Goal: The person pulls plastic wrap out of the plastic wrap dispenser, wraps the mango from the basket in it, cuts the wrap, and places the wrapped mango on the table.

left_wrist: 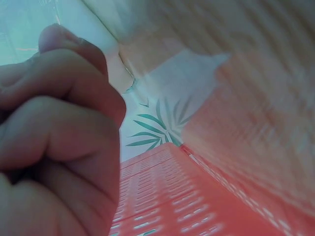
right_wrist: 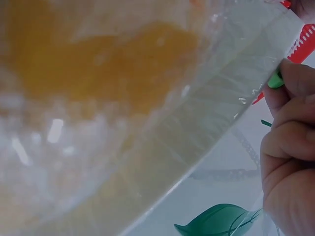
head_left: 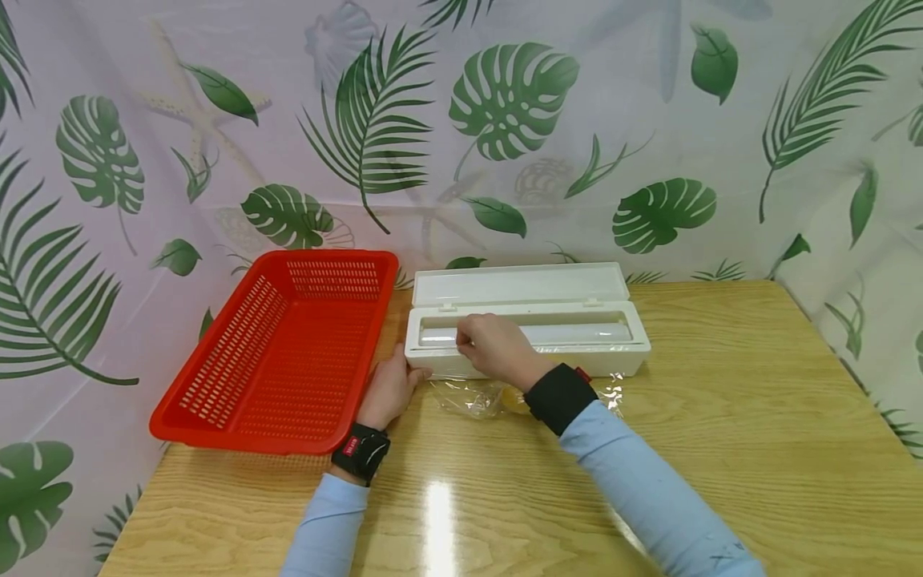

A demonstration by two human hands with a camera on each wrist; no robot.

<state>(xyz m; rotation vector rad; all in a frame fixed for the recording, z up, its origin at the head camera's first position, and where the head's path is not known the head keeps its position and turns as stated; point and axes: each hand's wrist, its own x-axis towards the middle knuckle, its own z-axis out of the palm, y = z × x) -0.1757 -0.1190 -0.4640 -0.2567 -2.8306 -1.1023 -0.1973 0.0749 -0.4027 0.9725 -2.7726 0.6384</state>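
A white cling film dispenser lies on the table with its lid raised and a roll of film inside. My left hand grips the dispenser's left end, thumb at the front corner; its curled fingers fill the left wrist view. Over the front edge my right hand pinches a small green slider, mostly hidden by the fingers. Clear film hangs down the front onto the table. Under it sits a yellow item, blurred in the right wrist view and partly behind my right wrist.
To the left stands a red plastic basket with slotted sides, close beside my left wrist. Behind the wooden table hangs a leaf-patterned cloth, just past the dispenser's raised lid.
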